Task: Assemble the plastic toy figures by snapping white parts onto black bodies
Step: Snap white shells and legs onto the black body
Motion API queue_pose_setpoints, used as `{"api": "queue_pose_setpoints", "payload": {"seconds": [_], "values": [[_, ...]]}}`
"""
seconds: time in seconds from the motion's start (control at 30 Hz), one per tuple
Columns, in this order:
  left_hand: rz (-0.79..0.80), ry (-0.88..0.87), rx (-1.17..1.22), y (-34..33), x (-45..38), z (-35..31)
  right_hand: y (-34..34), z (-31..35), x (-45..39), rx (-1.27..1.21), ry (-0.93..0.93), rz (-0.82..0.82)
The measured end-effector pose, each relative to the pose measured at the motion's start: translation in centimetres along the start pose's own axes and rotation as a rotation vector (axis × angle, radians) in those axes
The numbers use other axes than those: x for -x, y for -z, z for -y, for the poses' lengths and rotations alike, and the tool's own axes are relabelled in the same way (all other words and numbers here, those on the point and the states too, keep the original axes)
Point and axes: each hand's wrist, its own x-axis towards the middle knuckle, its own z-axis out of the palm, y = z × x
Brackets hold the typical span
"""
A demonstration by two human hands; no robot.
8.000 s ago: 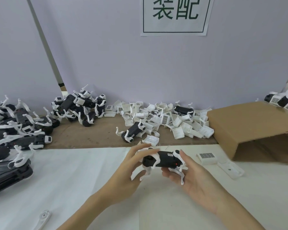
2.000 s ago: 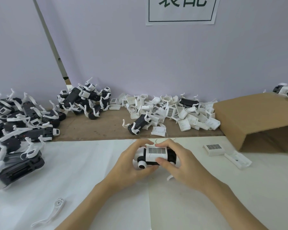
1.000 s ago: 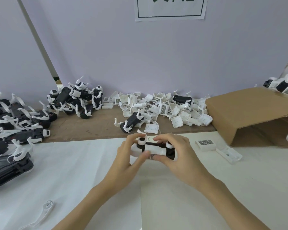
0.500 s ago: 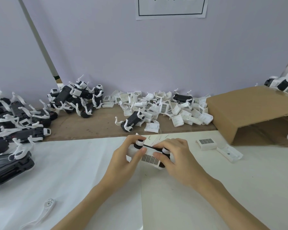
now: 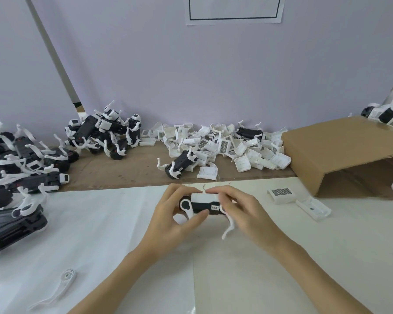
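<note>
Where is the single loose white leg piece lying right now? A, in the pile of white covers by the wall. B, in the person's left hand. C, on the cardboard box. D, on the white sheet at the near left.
D: the loose white leg piece lies alone on the white sheet, near left, away from the left hand.

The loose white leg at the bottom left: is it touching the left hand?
Apart. The head view shows the white leg lying alone on the table, bare tabletop between it and the left hand.

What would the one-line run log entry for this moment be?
stage: snapping white part on | left hand: grips toy figure | right hand: grips it, pressing white part | spare leg: on table
</note>
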Motion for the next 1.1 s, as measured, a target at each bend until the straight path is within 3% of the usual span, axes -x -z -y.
{"api": "queue_pose_setpoints", "payload": {"seconds": [0.13,0.5,0.8,0.93,1.03,1.1], "values": [[0.017,0.058,0.075,0.0,0.0,-0.2,-1.0,-0.3,0.0,0.395,0.117,-0.039],[0.031,0.035,0.075,0.1,0.0,-0.4,-0.8,0.3,0.1,0.479,0.164,-0.065],[0.028,-0.001,0.038,0.4,-0.2,-0.5,-1.2,0.2,0.4,0.678,0.256,-0.186],[-0.071,0.204,0.096,-0.6,0.1,-1.3,-1.2,0.0,0.4,0.699,0.409,-0.272],[-0.181,0.249,-0.038,-0.2,-0.3,-1.5,-1.2,0.0,0.4,0.716,0.428,-0.258],[-0.148,0.290,0.104,0.2,-0.5,-1.7,-1.4,0.2,0.5,0.726,0.428,-0.234]]}}
